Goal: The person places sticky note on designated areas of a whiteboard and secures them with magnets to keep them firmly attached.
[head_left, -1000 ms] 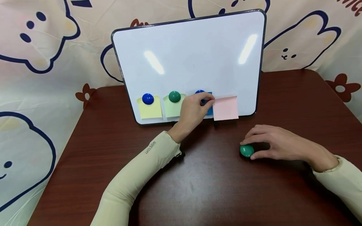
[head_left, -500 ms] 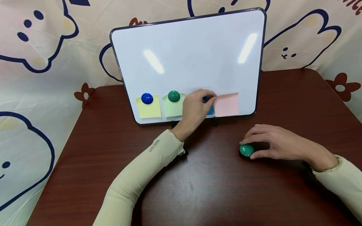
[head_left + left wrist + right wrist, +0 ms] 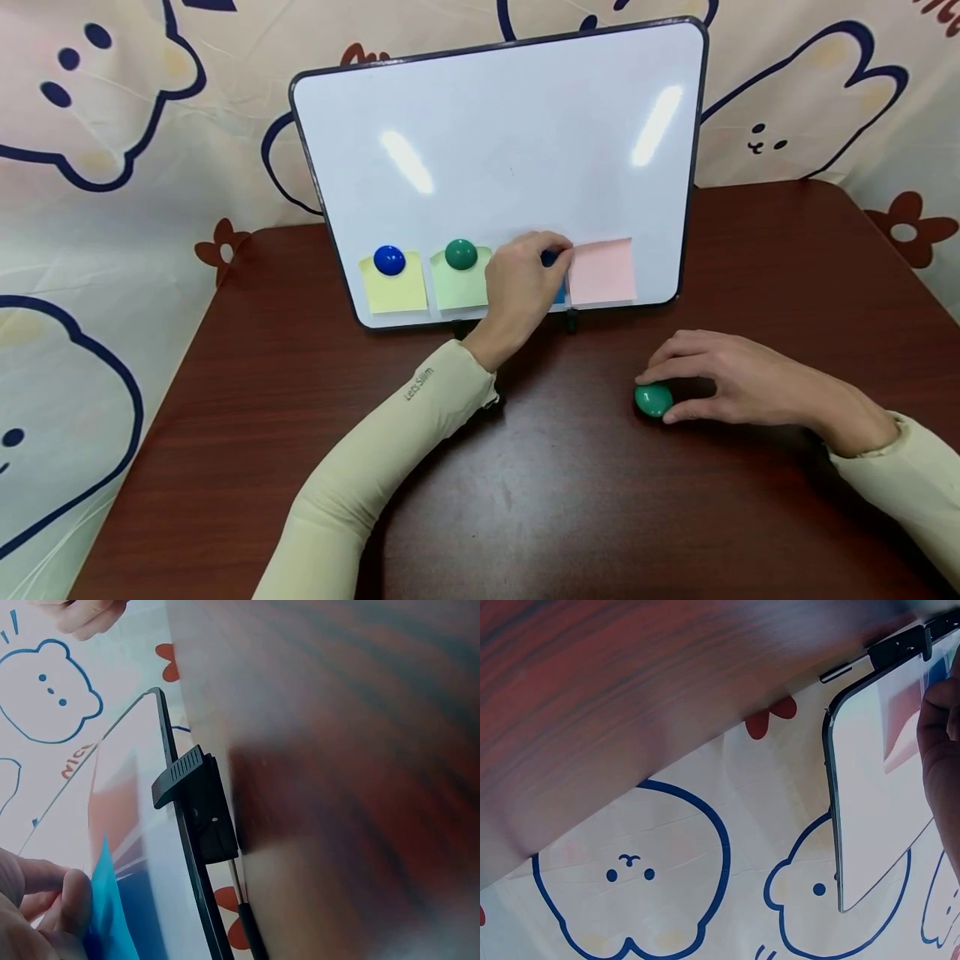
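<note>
My left hand [image 3: 521,279] pinches the upper left corner of a pink sticky note [image 3: 603,273], which lies against the lower right of the whiteboard [image 3: 517,167]. Behind those fingers a blue sticky note [image 3: 558,293] with a dark blue magnet is mostly hidden; the blue note also shows beside the fingertips in the left wrist view. On the table, my right hand [image 3: 738,379] holds a round green magnet [image 3: 653,400] between thumb and fingers. Left of my left hand, a blue magnet [image 3: 389,260] sits on a yellow note [image 3: 397,292], and a green magnet [image 3: 461,254] on a pale green note [image 3: 459,287].
The whiteboard leans upright near the back of the dark brown table [image 3: 510,500]. Black clips [image 3: 199,806] grip its lower edge. A cloth with cartoon figures [image 3: 772,108] hangs behind and at the sides.
My left hand has shifted slightly right and up, raising the pink note so its lower edge no longer overhangs the board's frame. The right hand and its green magnet have stayed put.
</note>
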A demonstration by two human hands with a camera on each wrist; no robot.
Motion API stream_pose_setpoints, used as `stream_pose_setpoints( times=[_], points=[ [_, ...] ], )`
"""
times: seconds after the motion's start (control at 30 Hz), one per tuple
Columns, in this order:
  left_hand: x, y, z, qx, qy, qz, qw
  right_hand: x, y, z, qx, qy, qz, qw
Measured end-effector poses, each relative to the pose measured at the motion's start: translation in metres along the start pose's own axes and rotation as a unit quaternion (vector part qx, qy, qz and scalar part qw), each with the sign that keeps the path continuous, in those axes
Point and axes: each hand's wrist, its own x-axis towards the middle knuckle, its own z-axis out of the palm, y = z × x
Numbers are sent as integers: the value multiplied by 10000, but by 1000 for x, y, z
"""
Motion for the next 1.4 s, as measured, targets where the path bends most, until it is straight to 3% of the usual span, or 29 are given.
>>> stream_pose_setpoints(
  times=[0.43, 0.87, 1.1, 1.4],
  points=[
    [2, 4, 5, 203, 221, -135, 9995, 0, -2, -1, -4, -7, 33, 10000],
    [1, 4, 5, 224, 206, -136, 9994, 0, -2, -2, -6, 130, -39, 9999],
    [2, 3, 4, 221, 133, -82, 9996, 2, 0, -3, -258, 269, -74, 9993],
    [2, 0, 3, 75, 123, -43, 9999, 7, 3, -3, -366, 356, 299, 9983]
  ],
)
